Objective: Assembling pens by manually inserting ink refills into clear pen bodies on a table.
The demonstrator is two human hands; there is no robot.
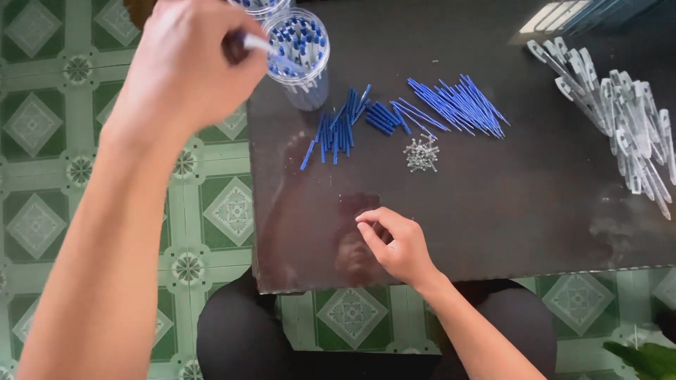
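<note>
My left hand point(184, 70) is raised at the upper left and pinches a clear pen point(258, 43), its tip pointing over a clear plastic cup point(304, 81). The cup holds several pens standing with blue ends up. My right hand point(398, 243) rests on the dark glossy table point(507, 211) near its front edge. Its fingers are curled, thumb and forefinger touching, and nothing shows between them. Beyond it lie a small heap of metal tips point(421, 153), blue refills point(454, 105) and short blue pieces point(336, 131).
A pile of clear pen barrels point(623, 116) lies at the table's right side. A second clear cup point(259, 7) stands behind the first. Green patterned floor tiles point(42, 176) surround the table. My dark-clothed knees point(239, 338) sit under the front edge. A green leaf point(644, 357) shows at the bottom right.
</note>
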